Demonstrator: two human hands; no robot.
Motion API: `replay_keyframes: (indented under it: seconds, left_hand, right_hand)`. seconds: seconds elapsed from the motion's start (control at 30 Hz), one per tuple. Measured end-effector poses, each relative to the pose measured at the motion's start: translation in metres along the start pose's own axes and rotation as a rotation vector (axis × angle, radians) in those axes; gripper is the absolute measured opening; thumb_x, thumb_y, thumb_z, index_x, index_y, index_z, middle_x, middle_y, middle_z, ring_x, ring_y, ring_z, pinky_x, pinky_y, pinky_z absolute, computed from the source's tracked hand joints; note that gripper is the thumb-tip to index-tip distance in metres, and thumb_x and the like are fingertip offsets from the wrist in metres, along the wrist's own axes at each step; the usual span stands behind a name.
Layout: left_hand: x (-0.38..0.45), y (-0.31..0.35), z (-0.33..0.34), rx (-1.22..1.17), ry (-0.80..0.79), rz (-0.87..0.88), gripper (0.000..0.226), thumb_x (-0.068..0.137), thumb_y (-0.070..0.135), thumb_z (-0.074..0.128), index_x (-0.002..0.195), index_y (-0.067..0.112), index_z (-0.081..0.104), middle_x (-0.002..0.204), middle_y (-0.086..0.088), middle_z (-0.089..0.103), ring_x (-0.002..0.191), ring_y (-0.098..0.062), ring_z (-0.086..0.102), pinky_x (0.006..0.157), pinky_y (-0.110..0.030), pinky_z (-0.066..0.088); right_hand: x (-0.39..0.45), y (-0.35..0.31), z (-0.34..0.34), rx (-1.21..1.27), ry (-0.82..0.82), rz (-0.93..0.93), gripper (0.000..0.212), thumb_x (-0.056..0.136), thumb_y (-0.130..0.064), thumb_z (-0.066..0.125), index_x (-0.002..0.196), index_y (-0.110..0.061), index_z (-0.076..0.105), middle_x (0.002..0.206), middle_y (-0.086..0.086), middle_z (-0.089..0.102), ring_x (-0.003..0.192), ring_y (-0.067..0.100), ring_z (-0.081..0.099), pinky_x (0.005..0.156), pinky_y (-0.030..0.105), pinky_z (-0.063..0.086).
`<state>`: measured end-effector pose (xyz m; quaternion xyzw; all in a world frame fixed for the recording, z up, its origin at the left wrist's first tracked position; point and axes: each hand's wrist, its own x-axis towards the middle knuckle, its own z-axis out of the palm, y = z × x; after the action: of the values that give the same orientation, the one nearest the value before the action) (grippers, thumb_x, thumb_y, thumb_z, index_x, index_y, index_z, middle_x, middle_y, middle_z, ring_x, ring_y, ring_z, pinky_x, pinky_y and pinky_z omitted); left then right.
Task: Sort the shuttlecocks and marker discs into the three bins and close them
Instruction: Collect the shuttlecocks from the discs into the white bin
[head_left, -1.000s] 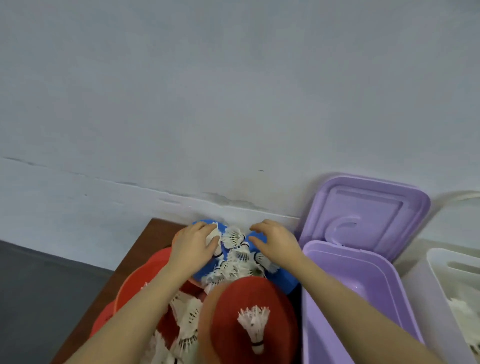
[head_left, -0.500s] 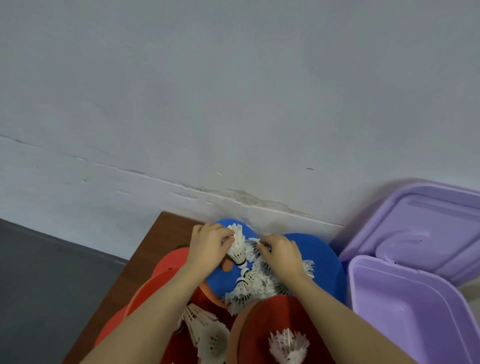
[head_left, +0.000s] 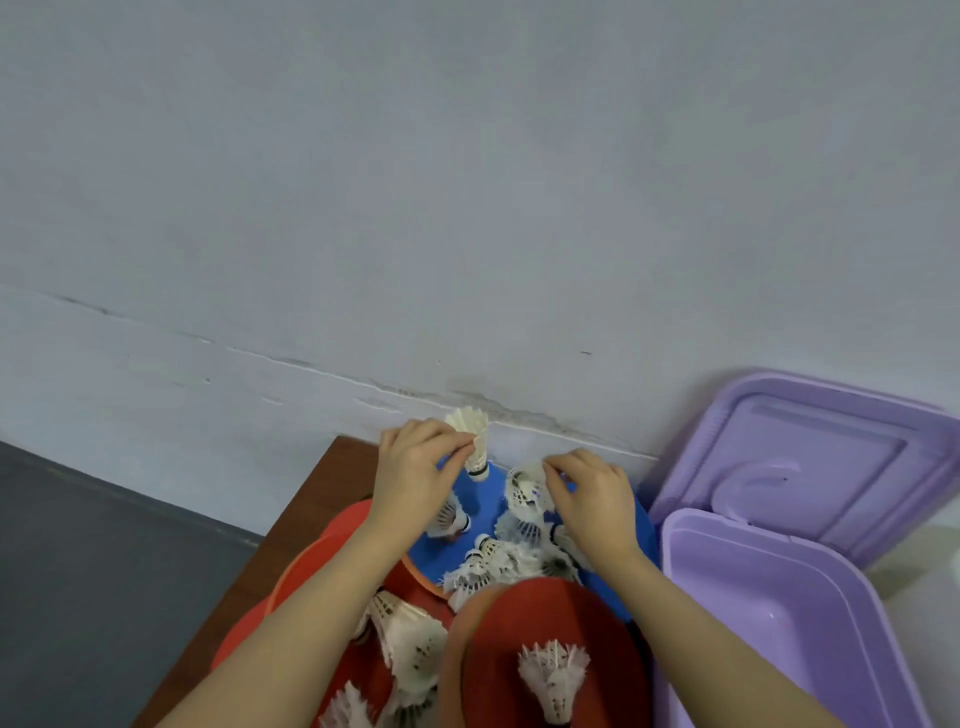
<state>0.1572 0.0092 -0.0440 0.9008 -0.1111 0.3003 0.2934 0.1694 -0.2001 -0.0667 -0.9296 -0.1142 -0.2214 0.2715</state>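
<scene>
Nearest you, at the bottom centre of the frame, one shuttlecock (head_left: 553, 680) lies on a dark red disc (head_left: 550, 623), and more shuttles (head_left: 410, 644) are heaped on the orange-red discs (head_left: 311, 566) to its left. All of it sits on the brown worktop (head_left: 306, 499), so the sorting looks barely begun.

At lower right the purple bin (head_left: 779, 613) stands open and, as far as you can see, empty; its lid (head_left: 810, 457) leans back against the wall, likely so you can drop things in without a spare hand.

Further up, a cluster of shuttles (head_left: 498, 561) rests on the blue discs (head_left: 483, 493). Your right hand (head_left: 592, 499) has its fingers curled down onto a white shuttle (head_left: 524, 493) at the top of that cluster; it seems to be pinching the feathers, though the exact hold is hidden.

Your left hand (head_left: 415, 473) pinches a cream shuttle (head_left: 472, 439) by its skirt between thumb and fingertips, cork end down, lifted just off the blue disc. Holding it by the feathers keeps the cork free to drop first.

Behind everything runs the grey wall (head_left: 467, 208), with dark floor (head_left: 104, 545) at lower left.
</scene>
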Motion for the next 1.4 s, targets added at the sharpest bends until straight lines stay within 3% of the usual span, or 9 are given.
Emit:
replay_keyframes:
  seconds: [0.13,0.27,0.4,0.73,0.87,1.0,1.1,1.27,1.4]
  left_hand:
    - [0.005,0.047,-0.010,-0.011,0.059,0.134,0.024,0.083,0.034,0.054,0.087,0.020,0.073,0.080,0.008,0.065,0.080,-0.007,0.049,0.075,-0.024,0.028]
    - [0.006,0.108,-0.006,-0.029,0.102,0.267,0.022,0.084,0.032,0.055,0.083,0.020,0.073,0.077,0.008,0.065,0.080,-0.008,0.049,0.074,-0.025,0.029]
    - [-0.005,0.180,0.014,-0.118,0.141,0.326,0.019,0.083,0.031,0.057,0.080,0.020,0.073,0.075,0.008,0.064,0.076,-0.009,0.049,0.073,-0.024,0.028]
    - [-0.057,0.361,0.088,-0.303,0.036,0.376,0.018,0.081,0.030,0.059,0.079,0.019,0.073,0.077,0.007,0.066,0.078,-0.009,0.050,0.072,-0.025,0.028]
    - [-0.067,0.411,0.122,-0.307,-0.045,0.346,0.020,0.080,0.034,0.057,0.077,0.022,0.073,0.074,0.009,0.065,0.077,-0.008,0.048,0.070,-0.025,0.029]
    - [-0.066,0.438,0.150,-0.259,-0.127,0.308,0.025,0.080,0.038,0.053,0.077,0.023,0.074,0.072,0.009,0.064,0.077,-0.007,0.046,0.070,-0.021,0.023]
    - [-0.063,0.445,0.166,-0.204,-0.214,0.262,0.021,0.079,0.035,0.058,0.078,0.022,0.074,0.075,0.008,0.066,0.078,-0.013,0.055,0.072,-0.026,0.030]
    - [-0.064,0.434,0.173,-0.072,-0.347,0.283,0.029,0.079,0.037,0.059,0.099,0.020,0.073,0.096,0.004,0.070,0.089,-0.023,0.062,0.074,-0.032,0.036]
    - [-0.066,0.412,0.155,-0.011,-0.327,0.303,0.041,0.083,0.044,0.044,0.103,0.021,0.070,0.098,0.006,0.069,0.089,-0.019,0.062,0.072,-0.030,0.041]
  right_hand:
    - [-0.010,0.005,-0.055,0.022,0.111,-0.075,0.012,0.078,-0.023,0.060,0.077,-0.019,0.071,0.071,-0.006,0.066,0.065,0.019,0.063,0.064,0.034,0.047]
    - [-0.038,0.026,-0.121,-0.002,0.198,-0.114,0.027,0.084,-0.032,0.049,0.077,-0.018,0.071,0.069,-0.004,0.064,0.059,0.021,0.061,0.059,0.034,0.047]
    - [-0.077,0.059,-0.187,-0.048,0.257,-0.064,0.020,0.083,-0.027,0.055,0.078,-0.017,0.071,0.070,-0.004,0.064,0.062,0.021,0.062,0.061,0.035,0.048]
    - [-0.169,0.166,-0.323,-0.081,0.326,0.088,0.003,0.082,-0.011,0.068,0.081,-0.012,0.071,0.075,-0.002,0.063,0.065,0.022,0.059,0.059,0.039,0.050]
    - [-0.189,0.207,-0.353,-0.094,0.311,0.183,0.006,0.083,-0.010,0.068,0.088,-0.012,0.072,0.080,-0.002,0.065,0.070,0.022,0.061,0.061,0.041,0.051]
    - [-0.187,0.234,-0.371,-0.164,0.336,0.204,0.006,0.082,-0.008,0.068,0.086,-0.010,0.072,0.081,0.001,0.067,0.067,0.020,0.060,0.059,0.029,0.047]
    - [-0.181,0.251,-0.372,-0.226,0.314,0.219,0.006,0.081,-0.007,0.069,0.084,-0.011,0.072,0.081,0.002,0.068,0.070,0.025,0.062,0.058,0.034,0.048]
    - [-0.171,0.259,-0.363,-0.189,0.165,0.298,0.024,0.087,-0.020,0.063,0.108,-0.009,0.068,0.106,0.007,0.067,0.101,0.028,0.058,0.087,0.040,0.045]
    - [-0.166,0.245,-0.346,-0.156,0.058,0.228,0.025,0.089,-0.024,0.060,0.112,-0.015,0.066,0.106,0.000,0.066,0.102,0.023,0.057,0.082,0.038,0.047]
